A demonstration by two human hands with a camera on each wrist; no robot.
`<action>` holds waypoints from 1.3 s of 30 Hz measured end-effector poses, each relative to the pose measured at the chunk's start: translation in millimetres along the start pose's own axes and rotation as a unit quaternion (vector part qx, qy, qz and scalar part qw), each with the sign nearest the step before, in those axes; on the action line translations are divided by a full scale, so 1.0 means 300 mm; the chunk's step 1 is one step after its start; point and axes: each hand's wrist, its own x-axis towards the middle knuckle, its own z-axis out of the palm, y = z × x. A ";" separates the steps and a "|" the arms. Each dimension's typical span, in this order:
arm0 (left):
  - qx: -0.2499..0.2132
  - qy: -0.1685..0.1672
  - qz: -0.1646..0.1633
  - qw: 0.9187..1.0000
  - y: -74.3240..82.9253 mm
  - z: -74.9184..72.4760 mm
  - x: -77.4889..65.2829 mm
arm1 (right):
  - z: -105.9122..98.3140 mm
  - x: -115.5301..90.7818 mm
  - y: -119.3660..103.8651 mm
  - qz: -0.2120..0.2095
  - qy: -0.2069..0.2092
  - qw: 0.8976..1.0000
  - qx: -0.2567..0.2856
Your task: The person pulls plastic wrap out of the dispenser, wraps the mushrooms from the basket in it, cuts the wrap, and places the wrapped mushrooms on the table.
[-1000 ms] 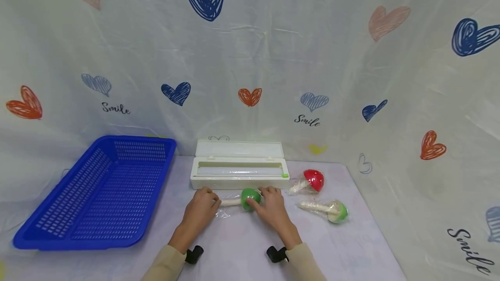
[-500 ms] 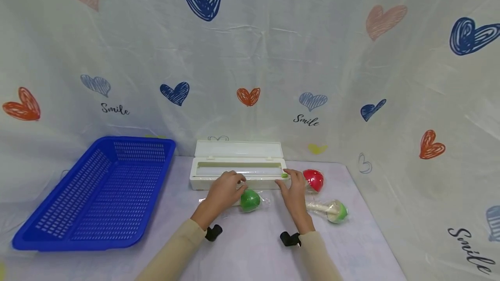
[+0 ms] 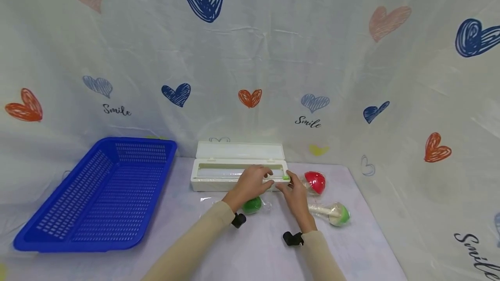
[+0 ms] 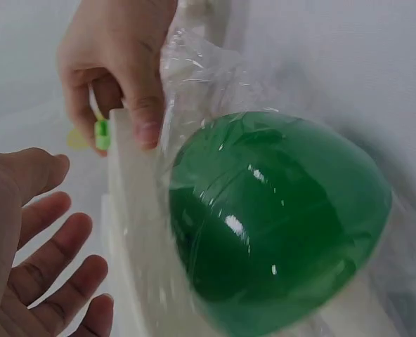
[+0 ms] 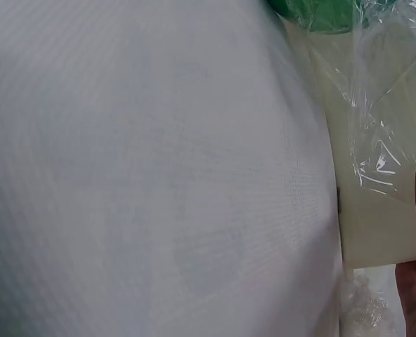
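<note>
A white cling film dispenser lies with its lid raised and a roll inside. My right hand grips its right end, thumb on the front face and fingers by the green slider. Over the dispenser's right half, my left hand hovers with loosely bent fingers that hold nothing, as the left wrist view shows. Just in front of the dispenser lies a green-capped toy mushroom in clear film, partly hidden by the left arm in the head view. Film also shows against the dispenser's front in the right wrist view.
A blue plastic basket stands on the left of the table. To the right lie a film-wrapped red-capped mushroom and another wrapped one with a pale green cap. A curtain printed with hearts hangs behind and at the right.
Both hands have left the green-capped mushroom. The right hand has moved to the dispenser's right end and grips it; the left hand has moved right along the dispenser.
</note>
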 end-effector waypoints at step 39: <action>0.077 -0.021 -0.024 0.997 0.066 0.147 0.142 | -0.029 0.021 -0.068 0.015 0.050 0.993 0.104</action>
